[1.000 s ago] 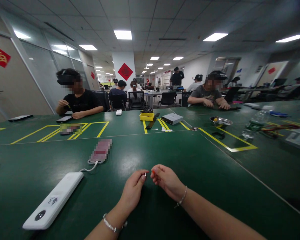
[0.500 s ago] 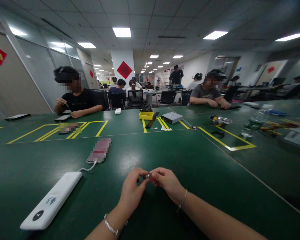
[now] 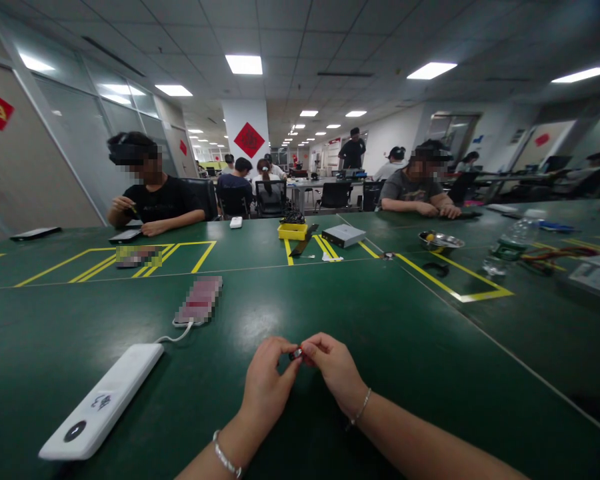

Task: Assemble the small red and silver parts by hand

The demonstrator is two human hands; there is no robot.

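My left hand [image 3: 270, 377] pinches a small dark part with a shiny metallic face [image 3: 295, 354] between thumb and forefinger, just above the green table [image 3: 380, 320]. From the other side my right hand [image 3: 333, 367] is closed, its thumb and fingertips meeting at the same part. A bit of orange-red shows at the right fingertips; its shape is too small to make out. The two hands' fingertips nearly touch. Both wrists wear bracelets.
To the left lies a white power bank [image 3: 103, 403], cabled to a phone [image 3: 199, 301]. Farther off are a yellow bin [image 3: 293, 231], a grey box [image 3: 344, 235], a metal bowl [image 3: 443, 241] and a plastic bottle [image 3: 513, 243]. Two people sit across the table.
The small part has turned slightly between my fingertips and shifted a little to the right. Less orange-red shows at my right fingertips. Both hands keep their pinch.
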